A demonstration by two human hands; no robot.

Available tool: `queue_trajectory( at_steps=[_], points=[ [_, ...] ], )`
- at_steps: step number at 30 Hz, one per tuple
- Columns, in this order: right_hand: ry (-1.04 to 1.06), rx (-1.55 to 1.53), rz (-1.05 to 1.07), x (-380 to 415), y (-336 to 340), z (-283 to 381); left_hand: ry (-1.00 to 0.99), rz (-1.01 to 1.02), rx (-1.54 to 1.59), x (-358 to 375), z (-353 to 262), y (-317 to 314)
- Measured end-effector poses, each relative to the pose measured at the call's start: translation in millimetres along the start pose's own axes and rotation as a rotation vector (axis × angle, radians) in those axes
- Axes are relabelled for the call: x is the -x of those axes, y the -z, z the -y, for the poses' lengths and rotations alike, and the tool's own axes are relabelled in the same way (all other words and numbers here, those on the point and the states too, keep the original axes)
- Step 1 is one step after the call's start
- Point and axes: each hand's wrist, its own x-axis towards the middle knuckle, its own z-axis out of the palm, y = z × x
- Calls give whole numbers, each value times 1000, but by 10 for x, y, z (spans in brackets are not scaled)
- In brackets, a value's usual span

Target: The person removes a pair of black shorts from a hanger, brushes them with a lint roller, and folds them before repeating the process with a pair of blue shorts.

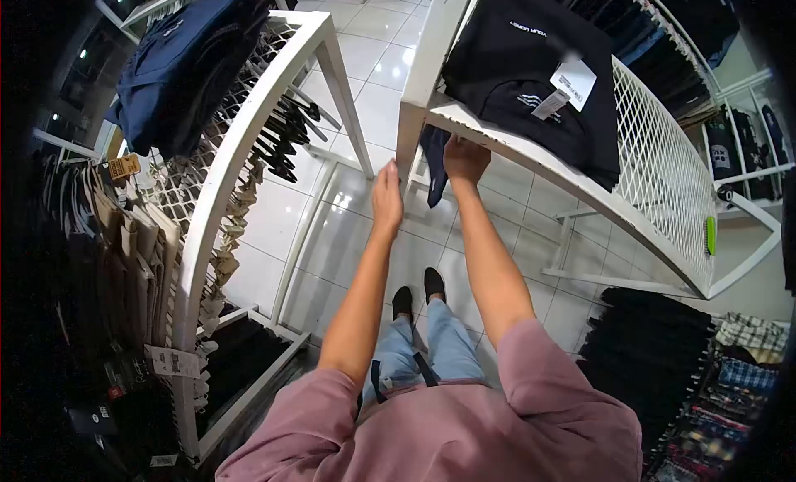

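Note:
My left hand (387,198) has its fingers stretched out, beside the corner leg of the right white table (410,138), and holds nothing. Just under that table's front edge, my right hand (466,160) is curled, its fingertips partly hidden; what it grips cannot be made out. Dark blue cloth (434,165) hangs between the two hands, close to my right hand. On the tabletop above lies a folded black shirt (522,75) with a white tag (572,84).
At the left stands another white mesh table (217,179) with folded navy clothes (178,63) on top and trousers (137,250) hanging below. Black clothes (647,349) and plaid shirts (746,374) are at the lower right. A green object (711,236) sits at the right table's far end.

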Motion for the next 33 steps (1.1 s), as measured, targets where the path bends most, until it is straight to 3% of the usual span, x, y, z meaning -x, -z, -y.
queue_trajectory(
  at_steps=[3, 5, 6, 8, 13, 15, 20, 21, 23, 24, 27, 28, 29, 31, 33],
  points=[
    [-150, -218, 15, 110, 389, 186, 78, -29, 103, 404, -99, -39],
    [-187, -577, -333, 236, 306, 167, 75, 23, 143, 546, 80, -11],
    [-198, -457, -142, 408, 340, 49, 74, 80, 186, 593, 132, -4],
    [-319, -444, 27, 733, 693, 55, 60, 125, 141, 776, 131, 23],
    [-179, -547, 165, 1676, 1451, -522, -22, 281, -131, 1207, -125, 136],
    [-192, -520, 321, 1873, 1946, -802, -66, 308, -76, 1245, -135, 117],
    [-146, -579, 602, 1906, 3330, -1403, -599, 229, -285, 1246, -687, -2],
    [-164, -563, 561, 1851, 3606, -1466, -729, 207, -325, 1243, -828, -35],
    [-165, -628, 645, 1738, 4117, -1574, -762, 383, -275, 1214, -1084, -115],
    [-193, -666, 611, 1697, 4296, -1643, -718, 561, -256, 1185, -1212, -151],
    [-342, -659, 511, 1545, 4786, -1932, -456, 803, -134, 1349, -1790, -403],
    [-543, -771, 441, 1489, 4928, -2021, -483, 816, -102, 1477, -2020, -512],
    [-528, -881, 244, 1479, 4978, -2144, -498, 836, -104, 1575, -2206, -601],
    [-337, -766, -6, 1263, 5049, -2454, -521, 908, -92, 1740, -2521, -833],
    [-343, -784, -107, 978, 5153, -2672, -577, 883, -48, 1834, -2744, -1118]
  ],
)
